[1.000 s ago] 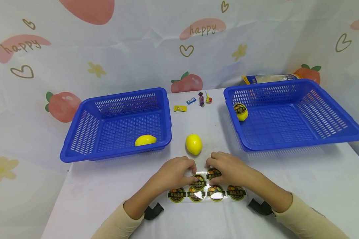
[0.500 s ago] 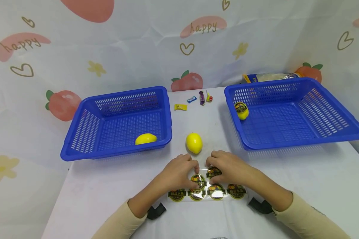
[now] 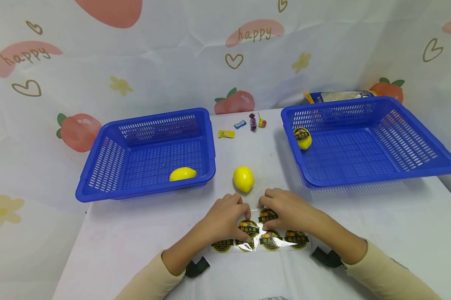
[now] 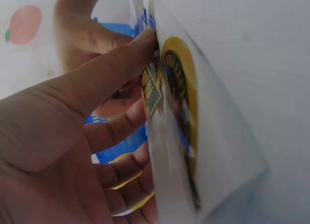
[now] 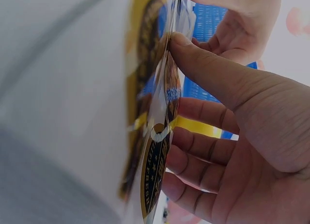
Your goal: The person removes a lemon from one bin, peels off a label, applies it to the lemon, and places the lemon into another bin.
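A clear sheet (image 3: 283,247) of round black-and-gold fruit stickers lies on the white table in the head view. My left hand (image 3: 225,218) bends over it, thumb and index finger at opposite edges of one sticker (image 3: 249,228) that overlaps the row below. In the left wrist view, a sticker end (image 4: 153,95) stands up beside the index fingertip. My right hand (image 3: 287,212) holds the sheet, thumb pressed on it beside an upper sticker (image 3: 267,216) and fingers curled at the far edge. Just beyond both hands rests a yellow lemon (image 3: 243,179).
On the left, a blue basket (image 3: 145,196) contains a lemon (image 3: 183,173). The right blue basket (image 3: 375,181) contains a lemon (image 3: 303,139) bearing a sticker. Small wrapped sweets (image 3: 226,134) and a lollipop (image 3: 262,122) lie at the back. A bag (image 3: 341,96) is behind the right basket.
My left hand has shifted slightly right, and its thumb has slid down to the lower edge of the overlapping sticker. The right hand stays nearly still.
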Action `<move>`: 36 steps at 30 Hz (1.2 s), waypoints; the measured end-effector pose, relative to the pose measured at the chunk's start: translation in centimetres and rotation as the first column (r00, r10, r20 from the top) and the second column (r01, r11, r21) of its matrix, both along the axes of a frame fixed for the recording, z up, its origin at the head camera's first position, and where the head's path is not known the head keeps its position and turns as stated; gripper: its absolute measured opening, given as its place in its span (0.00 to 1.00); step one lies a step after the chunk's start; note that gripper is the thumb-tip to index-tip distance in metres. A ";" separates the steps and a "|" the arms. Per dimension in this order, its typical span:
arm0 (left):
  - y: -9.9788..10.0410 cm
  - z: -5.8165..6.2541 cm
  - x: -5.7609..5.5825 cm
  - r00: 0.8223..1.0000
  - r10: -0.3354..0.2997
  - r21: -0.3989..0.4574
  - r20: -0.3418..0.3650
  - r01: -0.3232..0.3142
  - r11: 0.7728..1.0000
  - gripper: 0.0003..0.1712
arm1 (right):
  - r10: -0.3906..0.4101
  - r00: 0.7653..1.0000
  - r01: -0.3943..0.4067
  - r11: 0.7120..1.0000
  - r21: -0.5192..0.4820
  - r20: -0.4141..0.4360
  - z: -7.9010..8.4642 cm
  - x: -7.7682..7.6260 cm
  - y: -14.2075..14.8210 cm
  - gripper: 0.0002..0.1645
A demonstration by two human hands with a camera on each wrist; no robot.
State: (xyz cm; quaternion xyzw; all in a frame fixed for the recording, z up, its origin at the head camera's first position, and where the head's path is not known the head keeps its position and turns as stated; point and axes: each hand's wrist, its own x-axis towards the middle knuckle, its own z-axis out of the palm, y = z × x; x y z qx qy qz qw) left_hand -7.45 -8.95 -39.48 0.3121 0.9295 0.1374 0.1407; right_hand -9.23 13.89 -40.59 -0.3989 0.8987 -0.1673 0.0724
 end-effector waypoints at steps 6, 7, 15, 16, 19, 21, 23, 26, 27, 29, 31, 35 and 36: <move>0.1 -0.1 0.1 1.000 -0.001 0.003 -0.003 0.001 1.000 0.22 | -0.001 1.000 0.001 1.000 0.000 -0.006 0.0 0.0 0.0 0.26; 0.1 -0.1 0.1 1.000 -0.002 0.005 -0.005 0.002 1.000 0.22 | -0.002 1.000 0.002 1.000 -0.001 -0.005 0.0 0.0 0.0 0.26; 0.1 -0.1 0.3 1.000 -0.008 0.026 -0.012 0.009 1.000 0.20 | -0.002 1.000 0.002 1.000 -0.005 0.006 0.1 0.0 0.0 0.25; 0.2 -0.1 0.3 1.000 -0.008 0.026 -0.011 0.008 1.000 0.20 | -0.001 1.000 0.001 1.000 -0.007 0.006 0.0 0.0 0.0 0.25; 0.2 0.0 0.2 1.000 -0.002 0.027 -0.006 0.003 1.000 0.19 | 0.002 1.000 -0.002 1.000 -0.013 0.004 0.0 0.0 0.0 0.25; 0.2 0.1 0.2 1.000 0.003 0.032 -0.005 -0.002 0.999 0.18 | 0.006 1.000 -0.006 1.000 -0.016 0.000 -0.1 0.0 0.0 0.25; 0.3 0.1 0.2 1.000 0.005 0.038 -0.011 -0.004 0.999 0.18 | 0.008 1.000 -0.008 1.000 -0.019 -0.001 -0.1 0.0 0.0 0.25; 0.3 0.2 0.2 1.000 0.001 0.047 -0.022 0.000 0.999 0.17 | 0.009 1.000 -0.009 1.000 -0.017 0.001 -0.1 0.0 0.0 0.25; 0.3 0.2 0.3 1.000 -0.002 0.049 -0.025 0.003 0.999 0.17 | 0.008 1.000 -0.008 1.000 -0.016 0.003 0.0 0.0 0.0 0.25; 0.3 0.3 0.3 1.000 -0.008 0.048 -0.030 0.009 0.999 0.17 | 0.007 1.000 -0.007 1.000 -0.014 0.007 0.0 -0.1 0.0 0.25; 0.3 0.3 0.2 1.000 -0.011 0.052 -0.024 0.012 0.999 0.17 | 0.006 1.000 -0.006 1.000 -0.013 0.009 0.0 -0.1 0.0 0.25; 0.1 0.3 0.1 1.000 -0.015 0.083 -0.004 0.016 0.996 0.15 | 0.007 1.000 -0.007 1.000 -0.012 0.011 -0.1 -0.1 0.0 0.25; 0.1 0.3 0.1 1.000 -0.018 0.100 0.008 0.017 0.995 0.15 | 0.007 1.000 -0.007 1.000 -0.012 0.011 -0.1 -0.1 0.0 0.25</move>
